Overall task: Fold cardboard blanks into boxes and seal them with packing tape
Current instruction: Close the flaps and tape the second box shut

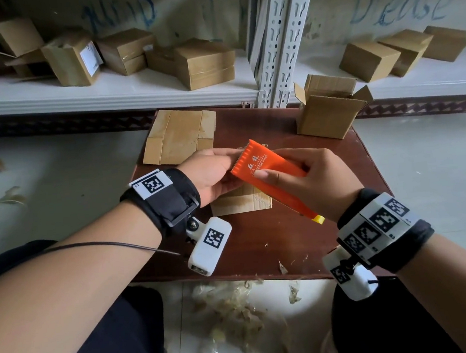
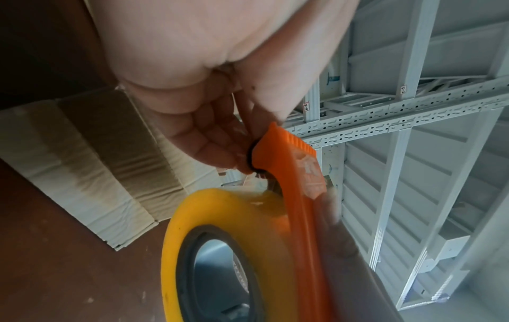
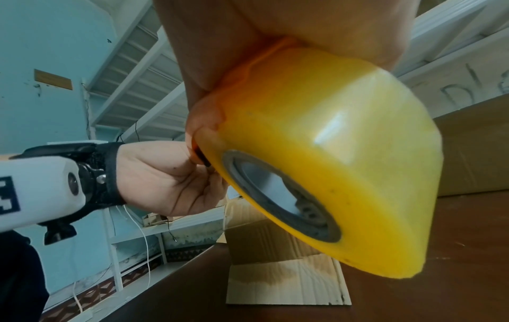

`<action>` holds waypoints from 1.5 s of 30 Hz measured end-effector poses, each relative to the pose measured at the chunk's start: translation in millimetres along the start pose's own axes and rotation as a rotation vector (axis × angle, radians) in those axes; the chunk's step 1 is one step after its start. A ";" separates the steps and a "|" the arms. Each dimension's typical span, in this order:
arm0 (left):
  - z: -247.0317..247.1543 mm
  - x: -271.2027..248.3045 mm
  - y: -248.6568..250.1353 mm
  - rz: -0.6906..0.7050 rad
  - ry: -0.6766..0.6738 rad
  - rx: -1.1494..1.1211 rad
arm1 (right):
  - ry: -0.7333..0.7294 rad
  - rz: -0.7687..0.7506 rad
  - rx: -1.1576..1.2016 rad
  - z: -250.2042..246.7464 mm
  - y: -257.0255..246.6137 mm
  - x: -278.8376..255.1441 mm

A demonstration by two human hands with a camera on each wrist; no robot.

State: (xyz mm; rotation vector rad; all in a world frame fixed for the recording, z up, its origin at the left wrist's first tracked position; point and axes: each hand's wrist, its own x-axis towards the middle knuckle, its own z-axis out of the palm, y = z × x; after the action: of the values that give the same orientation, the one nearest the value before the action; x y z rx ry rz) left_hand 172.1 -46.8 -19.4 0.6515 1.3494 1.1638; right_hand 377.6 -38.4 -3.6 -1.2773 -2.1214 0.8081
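Observation:
My right hand (image 1: 285,171) grips an orange tape dispenser (image 1: 265,170) above the brown table (image 1: 260,244). Its yellow tape roll (image 3: 330,163) fills the right wrist view and also shows in the left wrist view (image 2: 220,228). My left hand (image 1: 225,163) reaches under the dispenser's toothed front edge. There its fingers (image 2: 220,152) are curled together and pinch the tape end. Under both hands lies a small cardboard box (image 1: 242,203), mostly hidden by them; its flap (image 3: 286,283) lies flat on the table.
A flat cardboard blank (image 1: 179,136) lies at the table's far left. An open-topped box (image 1: 330,108) stands at the far right. Several closed boxes (image 1: 205,63) sit on the white shelf (image 1: 106,94) behind. Tape scraps (image 1: 238,311) litter the floor.

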 end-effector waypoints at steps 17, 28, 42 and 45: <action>-16.1 10.3 -10.5 0.086 0.084 0.177 | -0.170 0.159 0.021 10.1 7.6 7.5; -57.2 11.9 13.4 0.169 0.205 0.084 | -0.225 0.152 -0.074 0.7 17.6 -2.9; -78.8 7.3 18.0 0.217 0.261 0.074 | -0.260 0.126 -0.069 -14.9 34.0 -10.9; -97.4 6.9 30.3 0.238 0.363 0.043 | -0.285 0.143 -0.149 -22.1 42.8 -12.7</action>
State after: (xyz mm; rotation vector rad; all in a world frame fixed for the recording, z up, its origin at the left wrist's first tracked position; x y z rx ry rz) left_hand 70.4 -54.6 -12.0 0.6662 1.6363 1.5002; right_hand 423.3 -29.0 -21.1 -1.4796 -2.3717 0.9567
